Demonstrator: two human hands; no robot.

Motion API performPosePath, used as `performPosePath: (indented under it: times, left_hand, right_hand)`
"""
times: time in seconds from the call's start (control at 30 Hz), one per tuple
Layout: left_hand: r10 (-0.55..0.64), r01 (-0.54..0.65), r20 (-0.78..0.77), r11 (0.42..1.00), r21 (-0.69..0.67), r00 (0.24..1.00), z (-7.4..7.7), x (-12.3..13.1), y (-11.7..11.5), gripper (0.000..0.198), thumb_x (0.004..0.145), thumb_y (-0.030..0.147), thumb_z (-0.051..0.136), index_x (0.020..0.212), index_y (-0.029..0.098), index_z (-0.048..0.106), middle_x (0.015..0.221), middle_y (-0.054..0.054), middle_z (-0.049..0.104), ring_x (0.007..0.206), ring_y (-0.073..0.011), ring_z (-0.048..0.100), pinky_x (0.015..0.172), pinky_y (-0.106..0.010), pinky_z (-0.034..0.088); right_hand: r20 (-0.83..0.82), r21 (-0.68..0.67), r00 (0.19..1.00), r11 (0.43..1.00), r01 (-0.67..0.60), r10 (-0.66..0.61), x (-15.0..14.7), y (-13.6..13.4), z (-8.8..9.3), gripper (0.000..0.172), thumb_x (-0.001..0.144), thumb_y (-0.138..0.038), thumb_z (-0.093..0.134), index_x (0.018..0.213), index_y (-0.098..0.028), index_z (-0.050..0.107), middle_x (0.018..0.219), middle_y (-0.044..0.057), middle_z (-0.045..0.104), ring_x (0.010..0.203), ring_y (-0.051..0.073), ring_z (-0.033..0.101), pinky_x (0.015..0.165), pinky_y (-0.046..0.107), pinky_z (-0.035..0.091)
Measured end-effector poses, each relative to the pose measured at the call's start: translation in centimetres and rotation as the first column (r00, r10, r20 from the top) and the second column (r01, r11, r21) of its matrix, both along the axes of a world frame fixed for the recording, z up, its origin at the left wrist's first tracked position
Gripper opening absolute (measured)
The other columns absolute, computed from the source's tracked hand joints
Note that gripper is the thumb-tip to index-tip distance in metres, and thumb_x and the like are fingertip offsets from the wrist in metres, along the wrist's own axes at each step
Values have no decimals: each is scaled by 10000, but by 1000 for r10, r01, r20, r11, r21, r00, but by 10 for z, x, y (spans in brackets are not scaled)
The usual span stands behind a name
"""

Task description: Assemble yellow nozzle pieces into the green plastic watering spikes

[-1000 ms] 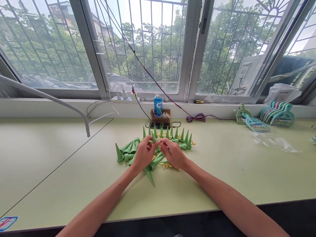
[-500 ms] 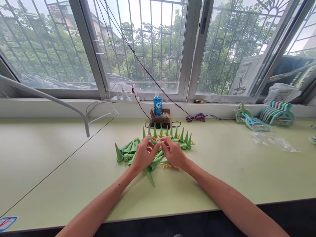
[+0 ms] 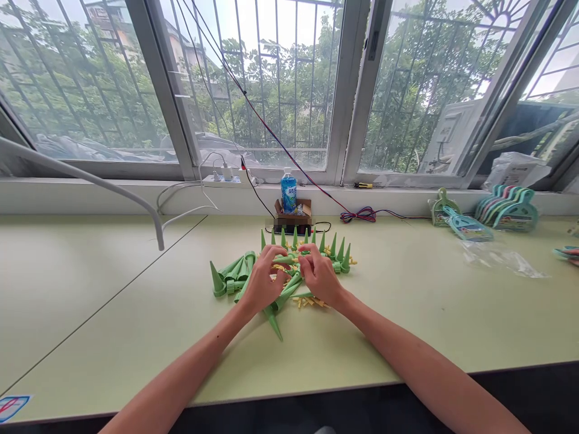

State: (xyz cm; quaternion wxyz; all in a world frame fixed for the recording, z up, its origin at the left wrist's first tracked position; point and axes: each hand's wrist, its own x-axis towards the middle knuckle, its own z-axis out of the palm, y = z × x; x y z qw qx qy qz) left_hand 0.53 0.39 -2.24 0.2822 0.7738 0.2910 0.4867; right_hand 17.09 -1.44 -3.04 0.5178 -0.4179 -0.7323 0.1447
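My left hand [image 3: 262,278] is curled around a green plastic cone spike [image 3: 284,260], its thumb held apart below. The cone's narrow end points at my right hand [image 3: 320,278], where a small yellow tube piece [image 3: 296,260] shows at the fingertips. The right fingers are bent and close together, partly hiding what they grip. Around both hands lie loose green cones [image 3: 273,324] and a pile of yellow pieces [image 3: 310,301]. Behind them, several green cones [image 3: 333,246] stand upright in a curved row.
A blue liquid bottle [image 3: 288,194] stands in a small cardboard box [image 3: 304,208] by the window. Green and pastel dustpan-shaped items [image 3: 515,214] sit at the back right beside clear plastic wrap [image 3: 506,259]. A coiled cable [image 3: 362,215] and a grey tube [image 3: 113,182] cross the table area.
The left thumb has moved down, away from the cone. My right hand has drawn slightly to the right, and the yellow piece at the cone's end shows more clearly.
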Motion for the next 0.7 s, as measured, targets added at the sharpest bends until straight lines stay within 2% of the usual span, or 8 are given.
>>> performPosePath:
  times: [0.2,0.37,0.47,0.63,0.7]
  left_hand:
    - [-28,27,27,999,36,999,3,0,1,178,893,187,424,1017,217,548,1114,-65,471,859,-134,622,712,-307,615]
    - [-30,28,68,999,25,997,2,1,1,170,920,243,415,997,215,564,1123,-65,484,861,-137,625,715,-314,615]
    - [-10,16,130,999,-42,991,1,3,2,152,923,281,433,988,208,550,1097,-58,503,807,-129,631,678,-313,612]
    - [87,-56,164,981,-185,983,4,5,3,209,896,378,524,1017,208,523,816,-2,555,718,-134,629,625,-269,579]
    - [107,-73,174,978,-194,979,6,5,3,232,883,402,546,1002,204,526,823,0,563,668,-121,617,585,-248,558]
  right_hand:
    - [3,-5,1000,1000,19,-18,0,-1,1,218,986,-328,330,1089,-189,463,540,-68,466,447,109,398,506,222,331]
    - [5,0,1000,1000,30,-30,0,-1,3,219,989,-335,327,1061,-192,476,537,-68,468,451,108,411,525,227,349]
    - [-10,4,1000,1000,11,-11,0,-3,4,212,991,-325,326,1066,-194,474,596,-46,513,497,111,460,554,230,377]
    - [-48,22,998,999,-32,33,-1,-4,3,180,989,-301,340,1088,-204,454,697,-19,542,584,115,502,590,229,411]
    - [-61,34,997,999,-38,40,-2,-4,2,172,987,-290,347,1105,-207,440,712,-18,540,596,114,500,602,232,417]
